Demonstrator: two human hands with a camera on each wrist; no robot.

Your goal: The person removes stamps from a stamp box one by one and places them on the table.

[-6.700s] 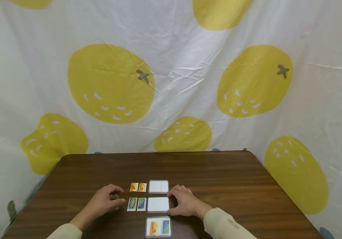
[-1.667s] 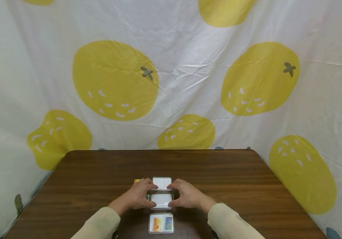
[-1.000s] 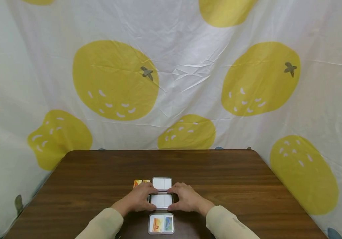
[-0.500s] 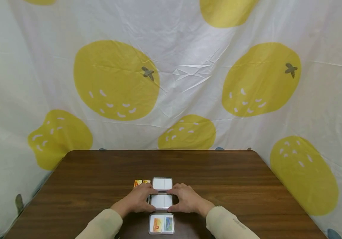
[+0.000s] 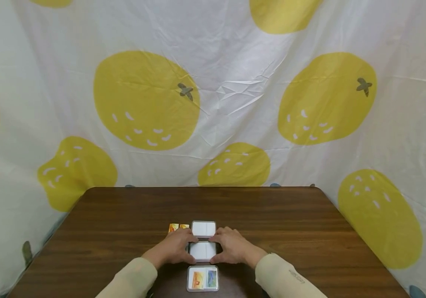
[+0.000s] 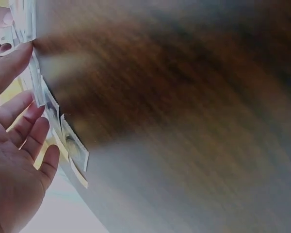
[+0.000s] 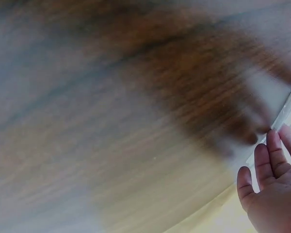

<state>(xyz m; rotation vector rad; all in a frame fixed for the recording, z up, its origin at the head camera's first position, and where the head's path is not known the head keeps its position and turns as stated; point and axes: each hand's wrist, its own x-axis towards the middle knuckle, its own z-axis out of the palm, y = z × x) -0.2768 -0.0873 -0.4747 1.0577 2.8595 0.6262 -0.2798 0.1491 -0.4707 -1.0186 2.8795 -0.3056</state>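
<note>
Both hands hold a clear-rimmed plastic case [image 5: 202, 251] with a white, divided insert, the middle one of a column of three. My left hand [image 5: 175, 247] grips its left side, thumb at the near corner and fingers at the far corner. On the right side my right hand [image 5: 233, 247] mirrors this. In the left wrist view the case edge [image 6: 38, 85] is by the fingers, with stamps [image 6: 75, 145] lying beyond. The right wrist view shows fingertips at the case's thin edge [image 7: 284, 110]. Two orange stamps [image 5: 173, 227] peek out beyond my left hand, which hides most of the blue-green pair.
A similar white case [image 5: 203, 228] lies just behind the held one. Nearer me is another case [image 5: 191, 273] displaying an orange stamp [image 5: 198, 280] and a blue one [image 5: 211, 278]. All are on a dark wooden table [image 5: 272, 223] before a fruit-print curtain [image 5: 235, 124].
My left hand has come from left of the stamps to the middle case. Its white face now shows a dividing line. Over the last second, both hands stay almost still.
</note>
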